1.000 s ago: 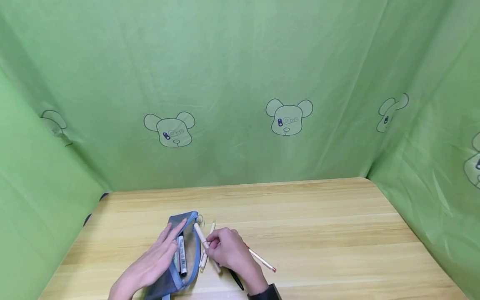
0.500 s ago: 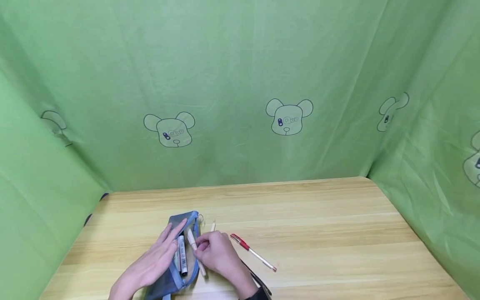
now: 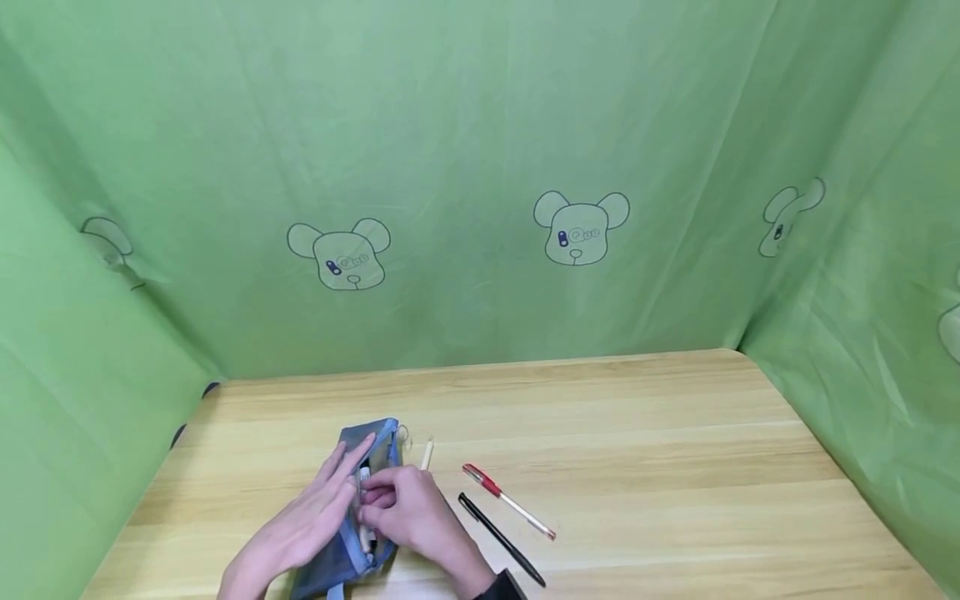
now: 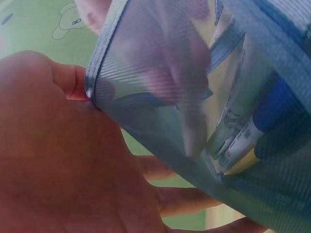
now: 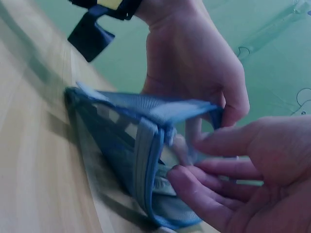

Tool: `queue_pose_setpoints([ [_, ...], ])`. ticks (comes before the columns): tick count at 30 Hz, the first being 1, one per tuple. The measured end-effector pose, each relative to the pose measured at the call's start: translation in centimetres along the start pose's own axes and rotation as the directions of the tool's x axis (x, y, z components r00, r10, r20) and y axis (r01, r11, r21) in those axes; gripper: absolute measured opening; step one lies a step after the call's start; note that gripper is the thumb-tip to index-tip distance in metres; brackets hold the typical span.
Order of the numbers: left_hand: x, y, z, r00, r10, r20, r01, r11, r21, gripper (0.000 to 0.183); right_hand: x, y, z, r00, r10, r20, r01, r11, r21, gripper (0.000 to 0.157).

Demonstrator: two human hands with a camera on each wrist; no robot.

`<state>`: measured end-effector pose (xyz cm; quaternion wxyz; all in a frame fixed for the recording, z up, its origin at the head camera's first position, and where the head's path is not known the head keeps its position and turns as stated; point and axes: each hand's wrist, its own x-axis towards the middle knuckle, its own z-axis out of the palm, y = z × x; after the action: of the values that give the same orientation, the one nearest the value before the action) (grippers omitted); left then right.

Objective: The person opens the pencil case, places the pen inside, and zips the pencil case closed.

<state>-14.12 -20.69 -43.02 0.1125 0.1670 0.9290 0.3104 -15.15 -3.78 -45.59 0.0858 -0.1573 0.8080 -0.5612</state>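
At the left, the left hand (image 3: 303,517) grips the rim of a blue mesh pouch (image 3: 326,571), thumb hooked over the edge and fingers laid along its outer side. The pouch lies at the table's (image 3: 675,458) near left, mouth facing right, with a white marker (image 3: 365,473) inside. The right hand (image 3: 408,508) reaches into the mouth, pinching a pale pen (image 3: 365,538). Just right and farther lies a cream pen (image 3: 427,455), partly hidden; then a black pen (image 3: 501,539), with a red-capped pen (image 3: 491,487) just beyond it.

Head view bright, wrist views dimmer, hazy, softly blurred
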Motion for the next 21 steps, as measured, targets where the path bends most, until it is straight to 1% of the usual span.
queue_pose_setpoints([
  [2,0.1,0.0,0.0,1.0,0.004,-0.002,-0.004,1.0,0.003,0.053,0.0,-0.1,0.1,1.0,-0.017,0.025,0.017,1.0,-0.003,0.024],
  [6,0.1,0.1,0.0,1.0,0.007,0.0,-0.007,1.0,0.006,0.053,0.1,-0.2,-0.4,1.0,-0.02,0.011,0.021,0.999,-0.036,0.022],
  [10,0.1,0.1,0.0,1.0,0.008,-0.001,-0.008,1.0,0.005,0.052,0.2,0.1,-1.5,1.0,-0.011,-0.029,0.01,0.999,-0.031,0.02],
  [12,0.1,0.1,0.0,1.0,0.008,-0.004,-0.008,1.0,0.011,0.052,0.3,0.2,-2.2,0.998,-0.015,-0.055,0.012,0.999,-0.046,0.018],
  [17,0.0,0.1,0.1,1.0,0.006,-0.008,-0.006,1.0,0.025,0.051,0.2,0.4,-4.0,0.99,-0.05,-0.13,0.036,0.993,-0.112,0.013],
  [21,0.0,0.1,0.2,1.0,0.001,-0.008,-0.001,1.0,0.021,0.052,0.1,0.5,-5.1,0.983,-0.078,-0.168,0.05,0.985,-0.168,0.013],
])
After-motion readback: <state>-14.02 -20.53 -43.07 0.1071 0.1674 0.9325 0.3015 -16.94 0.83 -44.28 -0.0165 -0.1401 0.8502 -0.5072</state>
